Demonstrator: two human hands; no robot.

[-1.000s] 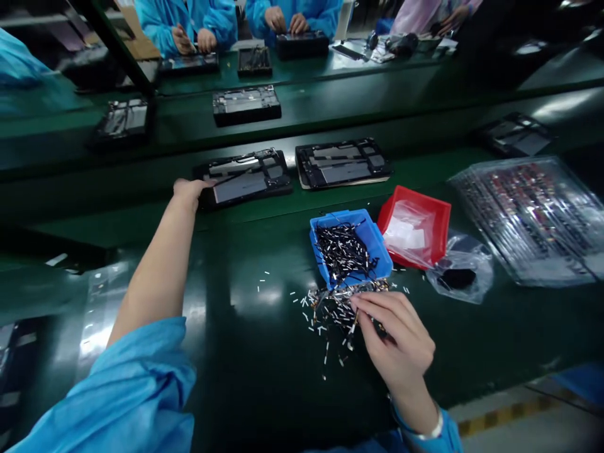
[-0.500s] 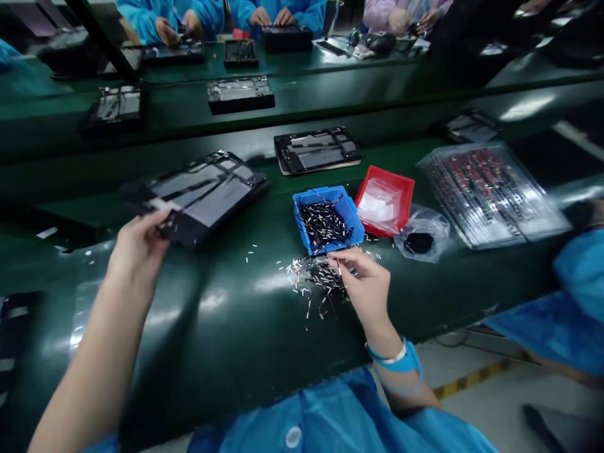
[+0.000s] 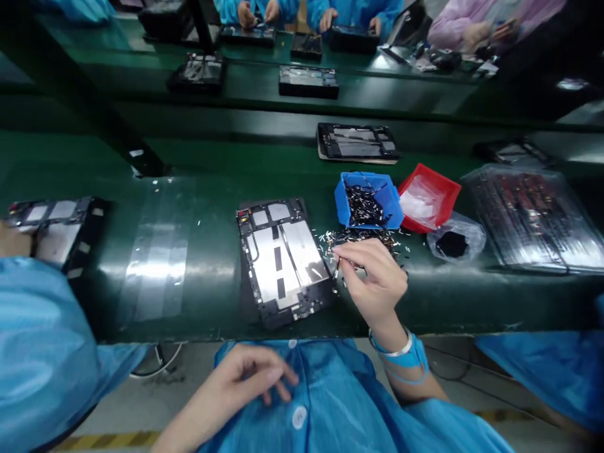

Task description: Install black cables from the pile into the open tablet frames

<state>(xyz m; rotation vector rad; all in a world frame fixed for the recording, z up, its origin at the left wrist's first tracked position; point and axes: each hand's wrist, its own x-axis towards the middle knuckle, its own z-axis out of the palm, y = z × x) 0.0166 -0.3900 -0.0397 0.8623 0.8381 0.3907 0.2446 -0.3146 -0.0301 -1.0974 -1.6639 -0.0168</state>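
Observation:
An opened tablet lies on the green bench in front of me, its silver battery area and black frame facing up. To its right, my right hand pinches a small black strip with a pale end between thumb and forefinger. Beneath and behind that hand, a heap of similar loose strips is spread on the bench. More of them fill a blue bin just beyond. My left hand hovers below the bench edge near my smock, fingers loosely bent and apart, holding nothing.
A red bin with clear bags stands beside a plastic bag of something black. Stacked clear trays lie at right. Another opened tablet sits farther back. A black post rises at left, near a neighbour's sleeve and tablet.
My left hand has let go of the tablet, now flat on the bench in front of me, and drawn back toward my body. My right hand keeps its pinch near the heap. The view has shifted left.

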